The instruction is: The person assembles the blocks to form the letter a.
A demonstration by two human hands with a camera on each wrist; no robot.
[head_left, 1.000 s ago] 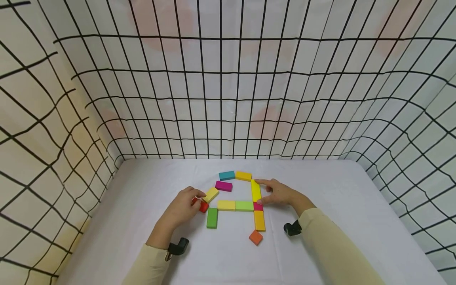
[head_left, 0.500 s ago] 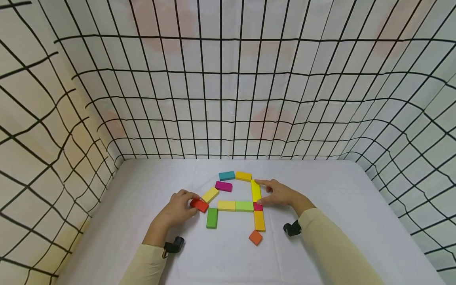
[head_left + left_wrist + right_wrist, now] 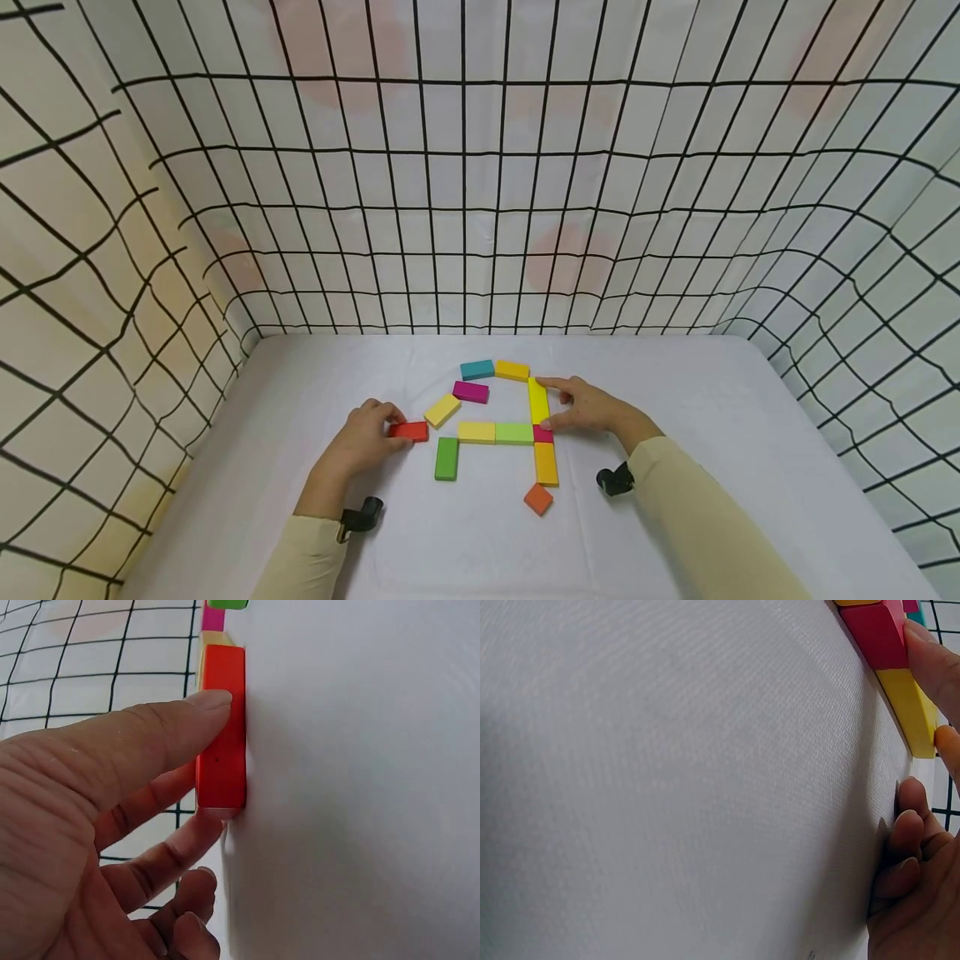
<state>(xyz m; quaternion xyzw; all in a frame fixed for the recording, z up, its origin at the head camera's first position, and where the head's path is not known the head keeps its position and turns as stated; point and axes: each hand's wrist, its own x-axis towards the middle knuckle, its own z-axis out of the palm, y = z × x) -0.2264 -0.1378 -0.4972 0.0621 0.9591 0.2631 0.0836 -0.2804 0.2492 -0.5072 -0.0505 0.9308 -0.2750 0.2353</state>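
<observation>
At the left of the group, my left hand (image 3: pixel 362 444) pinches a red rectangular block (image 3: pixel 408 432) by its long sides, thumb on the near face in the left wrist view. The block lies sideways, low over the white tabletop. My right hand (image 3: pixel 592 407) rests at the right of the group. Its index fingertip touches the far end of a bright yellow block (image 3: pixel 538 402), and its thumb rests on the crimson block (image 3: pixel 875 636) adjoining it. In the right wrist view its other fingers curl loosely near the tabletop. A pale yellow block (image 3: pixel 442 411) lies diagonally beside the red one.
Near the hands lie a green block (image 3: pixel 446 459), pale yellow and lime blocks (image 3: pixel 514 434) in a row, a magenta block (image 3: pixel 471 392), teal block (image 3: pixel 477 369), golden blocks (image 3: pixel 546 464) and an orange block (image 3: pixel 538 499). A black-grid backdrop (image 3: pixel 480 208) surrounds the white table (image 3: pixel 675 367).
My left hand has drawn the red block left, away from the pale yellow block, and turned it from slanted to nearly sideways. My right hand has stayed in place.
</observation>
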